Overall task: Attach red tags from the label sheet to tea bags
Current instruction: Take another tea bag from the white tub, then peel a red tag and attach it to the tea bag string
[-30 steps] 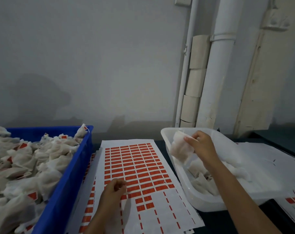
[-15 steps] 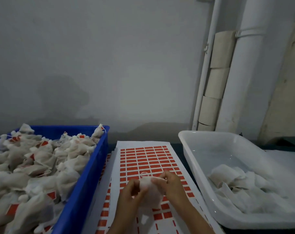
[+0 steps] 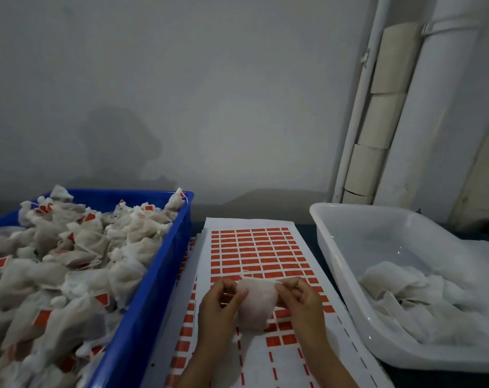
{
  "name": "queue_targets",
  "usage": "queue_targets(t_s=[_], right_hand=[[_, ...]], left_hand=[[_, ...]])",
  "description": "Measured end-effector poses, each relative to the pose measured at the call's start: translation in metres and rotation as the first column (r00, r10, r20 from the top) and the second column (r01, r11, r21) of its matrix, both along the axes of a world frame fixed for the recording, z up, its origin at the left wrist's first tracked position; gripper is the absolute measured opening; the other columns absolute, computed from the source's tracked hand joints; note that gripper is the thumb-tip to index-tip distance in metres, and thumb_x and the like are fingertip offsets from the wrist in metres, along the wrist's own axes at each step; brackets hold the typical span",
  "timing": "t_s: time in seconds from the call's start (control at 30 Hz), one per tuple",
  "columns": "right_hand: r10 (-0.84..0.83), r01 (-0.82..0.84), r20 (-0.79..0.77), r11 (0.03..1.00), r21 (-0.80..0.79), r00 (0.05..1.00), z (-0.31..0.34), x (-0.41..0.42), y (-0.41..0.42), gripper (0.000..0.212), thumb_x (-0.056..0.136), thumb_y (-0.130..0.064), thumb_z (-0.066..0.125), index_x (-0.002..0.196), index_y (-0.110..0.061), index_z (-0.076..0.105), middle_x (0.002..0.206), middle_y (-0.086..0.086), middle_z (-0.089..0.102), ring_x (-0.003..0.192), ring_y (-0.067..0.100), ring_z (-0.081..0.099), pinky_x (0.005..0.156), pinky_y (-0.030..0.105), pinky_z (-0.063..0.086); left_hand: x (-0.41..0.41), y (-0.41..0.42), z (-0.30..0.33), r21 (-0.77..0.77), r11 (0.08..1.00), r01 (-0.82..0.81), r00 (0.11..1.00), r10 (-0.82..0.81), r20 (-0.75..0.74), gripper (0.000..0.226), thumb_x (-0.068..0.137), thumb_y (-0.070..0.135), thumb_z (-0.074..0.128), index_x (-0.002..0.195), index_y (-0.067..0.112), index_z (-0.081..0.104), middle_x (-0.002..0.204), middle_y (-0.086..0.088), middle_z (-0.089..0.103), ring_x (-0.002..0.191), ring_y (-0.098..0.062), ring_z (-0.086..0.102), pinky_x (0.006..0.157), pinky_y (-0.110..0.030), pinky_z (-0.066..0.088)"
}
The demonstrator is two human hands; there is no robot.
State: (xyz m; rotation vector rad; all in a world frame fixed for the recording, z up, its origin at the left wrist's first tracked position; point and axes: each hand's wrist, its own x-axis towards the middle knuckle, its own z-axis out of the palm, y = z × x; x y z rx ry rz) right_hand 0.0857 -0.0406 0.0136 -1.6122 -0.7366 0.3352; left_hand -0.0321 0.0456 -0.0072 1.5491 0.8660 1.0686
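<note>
At nine o'clock the blue crate point(image 3: 142, 303) is heaped with tagged tea bags. At six o'clock, over the label sheet point(image 3: 254, 247), the left hand point(image 3: 218, 309) and right hand point(image 3: 302, 303) each pinch a side of one untagged tea bag point(image 3: 254, 303), fingers curled. At three o'clock the white tub point(image 3: 338, 264) holds more. This looks like the readying step; next, a red tag must be peeled and pressed on.

We see a dim, flat, greyish scene with soft, low contrast. A broad blurred shadow point(image 3: 120, 147) lies on the wall point(image 3: 209, 79) behind the blue crate point(image 3: 142, 303). Small glints show on the white tub point(image 3: 349, 289) floor. The wide lens bends the pipes point(image 3: 422, 107) at right. Detail is soft throughout, with grain on the wall and smearing near the lower corners.
</note>
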Motion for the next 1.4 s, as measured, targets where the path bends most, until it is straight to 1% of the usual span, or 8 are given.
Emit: queue_targets(t_s=[0.2,0.37,0.63,0.77,0.87,0.97,1.17,1.4], right_hand=[[-0.115,0.108,0.068,0.989,0.100,0.991,0.002,-0.007,-0.002,0.003,0.087,-0.034,0.055,0.089,-0.032,0.053,0.092,-0.022,0.060,0.084,0.007,0.062,0.075,0.017,0.048],[0.130,-0.136,0.069,0.986,0.099,0.989,0.001,-0.023,-0.004,0.027,0.078,-0.050,0.051,0.098,-0.031,0.056,0.097,-0.020,0.065,0.090,0.007,0.065,0.073,0.014,0.052],[0.298,-0.301,0.037,0.949,0.096,0.954,-0.001,-0.032,-0.009,0.036,0.075,-0.055,0.060,0.104,-0.035,0.053,0.098,-0.025,0.064,0.095,-0.002,0.062,0.074,0.012,0.051],[0.178,-0.187,0.083,0.976,0.111,0.981,-0.002,-0.029,-0.008,0.019,0.081,-0.042,0.057,0.092,-0.027,0.058,0.087,-0.020,0.066,0.086,0.002,0.064,0.069,0.010,0.051],[0.185,-0.189,0.046,0.975,0.117,0.982,-0.002,-0.024,-0.007,0.006,0.087,-0.027,0.057,0.085,-0.023,0.061,0.081,-0.010,0.068,0.083,0.009,0.066,0.072,0.017,0.054],[0.212,-0.212,0.011,0.970,0.119,0.977,-0.002,-0.024,-0.008,0.008,0.087,-0.026,0.056,0.089,-0.021,0.063,0.086,-0.009,0.068,0.086,0.011,0.066,0.078,0.019,0.054],[0.161,-0.156,-0.030,0.978,0.139,0.986,-0.002,-0.022,-0.008,0.011,0.088,-0.025,0.054,0.086,-0.021,0.064,0.082,-0.011,0.069,0.081,0.007,0.066,0.069,0.013,0.054],[0.028,-0.011,-0.122,0.990,0.140,0.992,-0.001,-0.013,-0.009,0.015,0.089,-0.024,0.053,0.082,-0.022,0.065,0.072,-0.016,0.069,0.072,0.000,0.066,0.051,0.008,0.049]], left_hand=[[-0.003,-0.006,0.008,0.012,0.996,-0.091,0.995,0.091,0.035,0.007,0.083,0.030,0.064,0.085,0.025,0.059,0.087,0.025,0.061,0.080,-0.007,0.061,0.048,-0.001,0.042],[-0.007,-0.018,0.012,-0.006,1.000,-0.007,0.996,0.007,0.092,0.015,0.076,0.037,0.068,0.087,0.028,0.061,0.086,0.017,0.065,0.081,-0.014,0.066,0.053,-0.013,0.049],[-0.008,-0.027,0.018,0.370,0.908,0.194,0.981,-0.190,-0.048,0.017,0.082,0.032,0.058,0.096,0.041,0.058,0.106,0.031,0.057,0.104,0.006,0.054,0.079,-0.002,0.044],[-0.005,-0.028,0.014,0.239,0.945,0.224,0.972,-0.236,0.023,0.018,0.079,0.041,0.061,0.097,0.048,0.059,0.102,0.031,0.061,0.098,0.001,0.060,0.068,-0.006,0.048],[-0.003,-0.022,0.015,0.070,0.995,0.075,0.997,-0.076,-0.002,0.064,0.055,0.066,0.069,0.112,0.056,0.041,0.107,0.044,0.049,0.099,0.011,0.054,0.057,-0.003,0.043],[-0.006,-0.014,0.013,-0.007,0.996,0.084,0.996,-0.084,-0.032,0.084,0.051,0.064,0.073,0.120,0.053,0.026,0.109,0.044,0.039,0.094,0.010,0.050,0.065,-0.002,0.041],[-0.004,-0.016,0.009,-0.203,0.967,0.154,0.988,-0.151,0.031,0.052,0.065,0.036,0.078,0.109,0.031,0.051,0.107,0.016,0.058,0.090,-0.011,0.060,0.058,-0.013,0.052],[-0.004,-0.013,0.012,-0.201,0.979,-0.013,0.999,0.005,-0.038,0.034,0.074,0.038,0.071,0.100,0.031,0.051,0.106,0.017,0.054,0.090,-0.013,0.057,0.070,-0.019,0.046]])
